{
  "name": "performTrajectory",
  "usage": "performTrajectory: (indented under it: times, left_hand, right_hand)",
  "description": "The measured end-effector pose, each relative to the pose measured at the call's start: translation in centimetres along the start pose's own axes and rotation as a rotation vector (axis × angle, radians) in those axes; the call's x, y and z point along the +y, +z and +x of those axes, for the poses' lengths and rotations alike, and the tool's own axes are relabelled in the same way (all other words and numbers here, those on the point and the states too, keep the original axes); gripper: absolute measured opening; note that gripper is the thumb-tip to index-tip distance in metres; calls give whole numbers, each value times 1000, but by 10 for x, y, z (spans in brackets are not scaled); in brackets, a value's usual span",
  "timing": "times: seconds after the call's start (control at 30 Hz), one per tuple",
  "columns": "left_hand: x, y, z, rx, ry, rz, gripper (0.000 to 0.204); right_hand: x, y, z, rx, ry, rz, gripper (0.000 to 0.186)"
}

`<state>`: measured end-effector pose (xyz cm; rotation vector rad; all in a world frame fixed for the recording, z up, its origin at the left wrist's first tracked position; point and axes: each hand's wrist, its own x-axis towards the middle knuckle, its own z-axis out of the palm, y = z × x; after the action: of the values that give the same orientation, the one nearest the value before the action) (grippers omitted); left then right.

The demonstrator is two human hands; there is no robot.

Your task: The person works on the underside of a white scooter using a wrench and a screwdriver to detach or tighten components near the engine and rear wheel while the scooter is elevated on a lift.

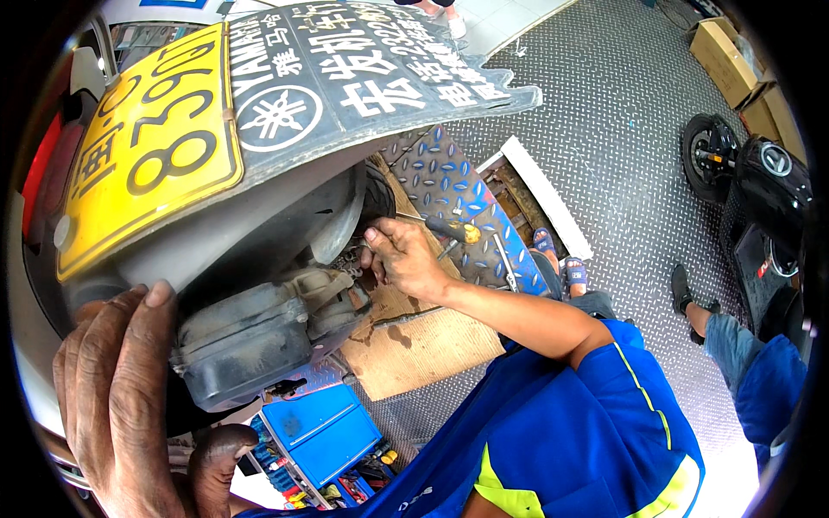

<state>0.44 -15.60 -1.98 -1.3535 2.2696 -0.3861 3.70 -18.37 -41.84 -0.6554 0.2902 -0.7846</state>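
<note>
My left hand (125, 397), fingers extended and thumb apart, touches the lower part of a scooter's rear mudguard (173, 246) below a yellow plate (151, 138). My right hand (401, 259) is bent at the fingers among small metal fittings beside a dusty black engine housing (242, 345); what it pinches is too small to make out. Right of it lie a black-handled tool with a yellow end (458, 229) and a metal wrench (505, 263). Cardboard (414, 354) is under the engine area.
A blue-painted tread plate (440, 164) has a white-edged opening (548, 198) alongside. A blue tool chest (315, 432) stands below. At right are a black scooter (760, 181), cardboard boxes (721, 65) and a person's leg and shoe (695, 298); another person's feet (453, 22) show at the top.
</note>
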Motion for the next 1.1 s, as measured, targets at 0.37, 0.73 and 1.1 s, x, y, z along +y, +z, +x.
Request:
performTrajectory:
  times: [0.37, 0.73, 1.1]
  left_hand:
    - [22, -26, 12, -240, -183, 36, 73]
    - [21, -23, 9, -237, -136, 97, 63]
    - [22, -22, 10, -223, -159, 87, 63]
  right_hand:
    - [4, -4, 3, 32, -173, -181, 26]
    - [13, 3, 8, 89, -171, -111, 21]
    - [-2, 11, -8, 116, -73, 49, 16]
